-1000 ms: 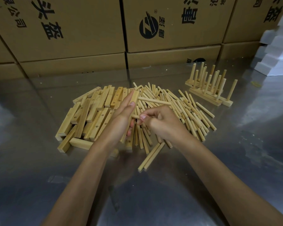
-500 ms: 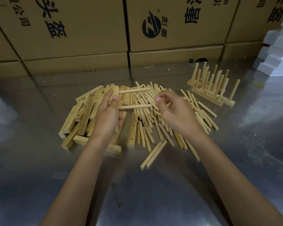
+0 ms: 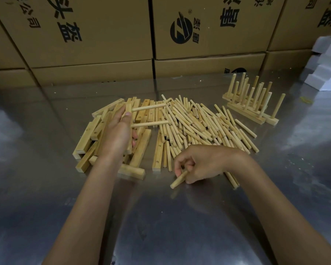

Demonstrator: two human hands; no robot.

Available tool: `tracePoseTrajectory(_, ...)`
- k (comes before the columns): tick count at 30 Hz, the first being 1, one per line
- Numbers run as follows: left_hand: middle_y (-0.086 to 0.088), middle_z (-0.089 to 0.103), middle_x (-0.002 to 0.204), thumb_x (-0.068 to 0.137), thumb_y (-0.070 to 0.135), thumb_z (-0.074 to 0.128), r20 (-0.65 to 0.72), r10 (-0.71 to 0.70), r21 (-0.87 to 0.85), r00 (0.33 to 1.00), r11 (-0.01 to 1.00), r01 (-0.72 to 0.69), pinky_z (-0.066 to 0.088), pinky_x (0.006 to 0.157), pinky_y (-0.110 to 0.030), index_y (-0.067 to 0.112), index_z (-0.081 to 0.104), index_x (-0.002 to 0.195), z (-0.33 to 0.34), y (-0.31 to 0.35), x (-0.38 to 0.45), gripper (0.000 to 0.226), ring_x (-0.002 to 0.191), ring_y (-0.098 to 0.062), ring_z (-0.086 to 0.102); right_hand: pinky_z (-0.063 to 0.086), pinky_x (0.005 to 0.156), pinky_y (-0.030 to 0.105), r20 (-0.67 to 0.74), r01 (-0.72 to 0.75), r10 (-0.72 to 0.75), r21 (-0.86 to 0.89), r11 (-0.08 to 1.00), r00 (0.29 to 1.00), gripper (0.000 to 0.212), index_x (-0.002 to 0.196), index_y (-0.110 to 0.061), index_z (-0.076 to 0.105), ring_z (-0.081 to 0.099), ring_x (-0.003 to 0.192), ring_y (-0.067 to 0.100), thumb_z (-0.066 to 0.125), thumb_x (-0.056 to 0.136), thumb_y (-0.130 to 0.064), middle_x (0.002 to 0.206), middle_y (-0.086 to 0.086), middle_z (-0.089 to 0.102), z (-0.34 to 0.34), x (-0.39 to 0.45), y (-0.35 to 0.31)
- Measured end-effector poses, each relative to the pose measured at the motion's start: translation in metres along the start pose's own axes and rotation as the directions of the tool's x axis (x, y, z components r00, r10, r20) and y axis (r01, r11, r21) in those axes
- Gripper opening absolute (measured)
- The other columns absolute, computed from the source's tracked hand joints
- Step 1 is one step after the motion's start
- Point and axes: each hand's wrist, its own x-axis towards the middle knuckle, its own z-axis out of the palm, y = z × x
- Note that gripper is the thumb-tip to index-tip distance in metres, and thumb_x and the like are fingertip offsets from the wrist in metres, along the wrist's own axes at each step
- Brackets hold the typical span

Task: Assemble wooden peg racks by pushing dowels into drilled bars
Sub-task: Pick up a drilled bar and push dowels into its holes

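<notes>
My left hand grips a drilled wooden bar held on end above the heap of bars. Two dowels stick out of that bar to the right, an upper one and a lower one. My right hand is down at the near edge of the loose dowel pile and pinches a single dowel that points toward me and to the left. The two hands are well apart.
Finished peg racks stand upright at the back right of the shiny metal table. Stacked cardboard boxes wall off the far edge. White foam blocks are piled at the right.
My right hand has left the bar, dropped toward me to the near edge of the dowel pile and picked up a dowel. The left hand still holds the bar with two dowels in it.
</notes>
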Motion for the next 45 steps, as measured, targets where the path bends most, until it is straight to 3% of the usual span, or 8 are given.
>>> tracePoseTrajectory(7, 0.007, 0.058, 0.05, 0.106, 0.037, 0.044, 0.08, -0.05, -0.075, 0.996, 0.996, 0.056, 0.045, 0.049, -0.025, 0.046, 0.05, 0.139, 0.009, 0.002, -0.005, 0.035, 0.042, -0.007, 0.051, 0.048, 0.066, 0.043, -0.286, 0.104, -0.073, 0.095, 0.99, 0.955, 0.013, 0.091, -0.021, 0.066, 0.052, 0.062, 0.01, 0.07, 0.085, -0.01, 0.065, -0.006, 0.056, -0.005, 0.002, 0.005)
tracePoseTrajectory(14, 0.004, 0.057, 0.055, 0.106, 0.03, 0.045, 0.166, -0.176, -0.276, 0.97, 0.936, 0.217, 0.038, 0.038, -0.019, 0.033, 0.058, 0.132, 0.012, 0.003, -0.01, 0.03, 0.042, -0.007, 0.049, 0.041, 0.048, 0.019, -0.523, 0.094, 0.0, 0.154, 0.984, 0.852, 0.02, 0.09, -0.031, 0.058, 0.049, 0.048, -0.002, 0.074, 0.083, -0.02, 0.064, -0.01, 0.059, -0.012, 0.005, 0.021)
tracePoseTrajectory(19, 0.001, 0.052, 0.055, 0.106, 0.03, 0.044, 0.245, -0.238, -0.347, 0.94, 0.884, 0.314, 0.033, 0.034, -0.018, 0.016, 0.06, 0.124, 0.014, 0.001, -0.011, 0.028, 0.039, -0.009, 0.044, 0.051, 0.052, 0.026, -0.688, 0.156, 0.018, 0.191, 0.969, 0.726, 0.007, 0.092, -0.033, 0.058, 0.062, 0.059, 0.01, 0.064, 0.091, -0.031, 0.084, -0.003, 0.067, -0.012, 0.007, 0.015)
tracePoseTrajectory(25, 0.0, 0.055, 0.061, 0.104, 0.028, 0.046, 0.296, -0.218, -0.395, 0.93, 0.859, 0.327, 0.035, 0.035, -0.02, 0.012, 0.057, 0.134, 0.021, 0.0, -0.015, 0.036, 0.044, -0.01, 0.046, 0.046, 0.05, 0.017, -0.499, 0.388, -0.154, 0.408, 0.826, 0.853, 0.028, 0.111, -0.026, 0.056, 0.063, 0.058, 0.009, 0.057, 0.096, -0.003, 0.089, 0.007, 0.071, -0.001, 0.003, -0.009)
tracePoseTrajectory(30, 0.002, 0.067, 0.069, 0.102, 0.028, 0.048, 0.27, -0.205, -0.439, 0.941, 0.843, 0.31, 0.045, 0.043, -0.019, 0.027, 0.063, 0.127, 0.027, 0.004, -0.022, 0.029, 0.052, -0.011, 0.059, 0.052, 0.076, 0.025, -0.617, 0.401, -0.219, 0.171, 0.9, 0.756, 0.021, 0.107, -0.025, 0.068, 0.064, 0.086, 0.004, 0.062, 0.093, -0.01, 0.093, -0.006, 0.07, 0.017, 0.012, -0.024)
tracePoseTrajectory(34, 0.003, 0.062, 0.067, 0.104, 0.028, 0.047, 0.259, -0.205, -0.471, 0.944, 0.826, 0.308, 0.041, 0.04, -0.019, 0.024, 0.058, 0.136, 0.026, 0.005, -0.021, 0.034, 0.052, -0.01, 0.054, 0.037, 0.049, 0.013, -0.711, 0.374, -0.265, -0.004, 0.927, 0.651, 0.021, 0.098, -0.031, 0.069, 0.054, 0.055, 0.003, 0.062, 0.087, -0.014, 0.083, -0.018, 0.067, 0.02, 0.01, -0.028)
tracePoseTrajectory(38, 0.005, 0.061, 0.07, 0.103, 0.027, 0.048, 0.243, -0.203, -0.495, 0.949, 0.815, 0.301, 0.043, 0.043, -0.019, 0.029, 0.061, 0.129, 0.024, 0.007, -0.021, 0.029, 0.051, -0.007, 0.053, 0.04, 0.054, 0.021, -0.724, 0.351, -0.318, -0.112, 0.93, 0.612, 0.017, 0.094, -0.033, 0.067, 0.054, 0.061, 0.006, 0.063, 0.086, -0.018, 0.074, -0.024, 0.059, 0.022, 0.011, -0.031)
tracePoseTrajectory(45, -0.003, 0.071, 0.122, 0.105, 0.025, 0.047, 0.134, -0.139, -0.433, 0.981, 0.882, 0.184, 0.045, 0.062, -0.027, 0.037, 0.059, 0.132, 0.027, 0.01, -0.02, 0.032, 0.068, -0.009, 0.054, 0.052, 0.071, 0.034, -0.672, 0.314, -0.504, -0.394, 0.864, 0.542, 0.023, 0.11, -0.02, 0.07, 0.058, 0.082, 0.007, 0.064, 0.091, -0.011, 0.088, -0.017, 0.06, 0.022, 0.011, -0.032)
